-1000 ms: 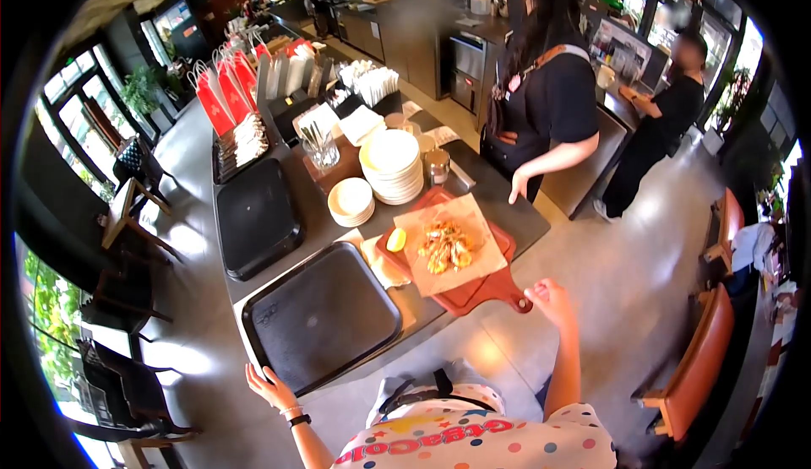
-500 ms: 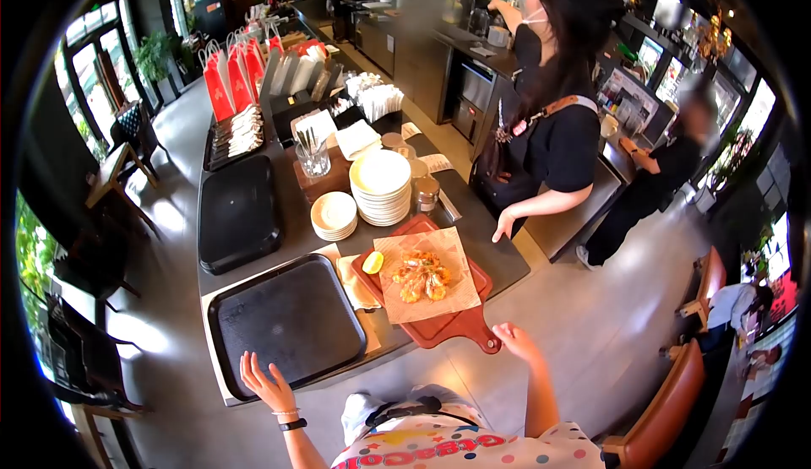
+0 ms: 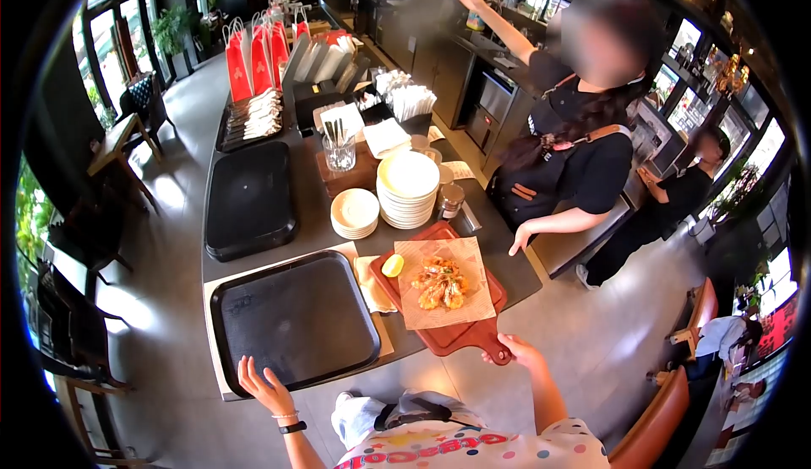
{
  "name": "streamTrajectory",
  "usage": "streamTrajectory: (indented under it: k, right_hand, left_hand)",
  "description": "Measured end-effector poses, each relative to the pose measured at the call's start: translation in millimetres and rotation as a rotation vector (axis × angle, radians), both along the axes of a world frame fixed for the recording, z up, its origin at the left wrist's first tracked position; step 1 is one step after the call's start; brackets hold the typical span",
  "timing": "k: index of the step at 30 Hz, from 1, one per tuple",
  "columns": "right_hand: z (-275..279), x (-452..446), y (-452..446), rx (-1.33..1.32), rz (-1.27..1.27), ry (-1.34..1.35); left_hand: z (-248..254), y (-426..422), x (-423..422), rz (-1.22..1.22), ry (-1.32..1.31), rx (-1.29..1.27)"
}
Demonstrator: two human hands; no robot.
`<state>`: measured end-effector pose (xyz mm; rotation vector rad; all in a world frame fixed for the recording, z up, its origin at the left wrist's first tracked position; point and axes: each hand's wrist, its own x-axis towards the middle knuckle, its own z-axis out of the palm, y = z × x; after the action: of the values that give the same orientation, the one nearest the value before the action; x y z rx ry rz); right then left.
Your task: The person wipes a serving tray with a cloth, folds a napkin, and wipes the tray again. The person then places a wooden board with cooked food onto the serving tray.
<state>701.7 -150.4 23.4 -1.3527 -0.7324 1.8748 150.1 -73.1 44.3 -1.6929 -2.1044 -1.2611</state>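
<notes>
A reddish wooden serving board (image 3: 460, 336) lies at the counter's front edge, its handle sticking out toward me. On it rest a sheet of brown paper (image 3: 411, 315), fried shrimp (image 3: 441, 283) and a lemon wedge (image 3: 394, 265). My right hand (image 3: 518, 352) grips the board's handle, thumb on top and fingertips underneath. My left hand (image 3: 266, 387) hovers by the front edge of a black tray (image 3: 296, 321), fingers spread and holding nothing. Whether it touches the tray I cannot tell.
Stacked plates (image 3: 408, 199), small saucers (image 3: 355, 213) and a glass of cutlery (image 3: 340, 154) stand behind the board. More black trays (image 3: 249, 199) and red paper bags (image 3: 239, 68) line the left side. A co-worker (image 3: 574, 148) stands behind the counter, one arm stretched out.
My right hand has moved from beside the board's handle to close around it. The co-worker has turned toward me and the outstretched arm is raised further. My left hand stays near the tray.
</notes>
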Motion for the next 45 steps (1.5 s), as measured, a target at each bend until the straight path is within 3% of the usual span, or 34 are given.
streamTrajectory:
  k: [9, 22, 30, 36, 42, 45]
  right_hand:
    - [3.2, -6.6, -5.9, 0.065, 0.009, 0.093]
    - [5.6, 3.7, 25.8, -0.127, 0.060, 0.178]
    - [-19.0, 8.3, 35.2, -0.145, 0.174, 0.264]
    - [-40.8, 8.9, 32.4, -0.169, 0.117, 0.371]
    - [-24.8, 4.0, 34.2, -0.128, 0.161, 0.232]
    - [-23.9, 1.4, 35.1, -0.136, 0.155, 0.290]
  left_hand:
    - [9.4, 14.4, 14.4, -0.101, 0.009, 0.052]
    - [15.7, -2.1, 12.7, -0.067, 0.028, 0.052]
    - [12.7, -20.9, 12.8, -0.026, 0.051, 0.036]
    - [16.2, -25.6, 23.3, -0.035, 0.060, 0.023]
    - [10.5, -23.6, 37.0, -0.066, 0.088, -0.003]
    - [14.4, -21.0, 47.7, -0.091, 0.073, -0.001]
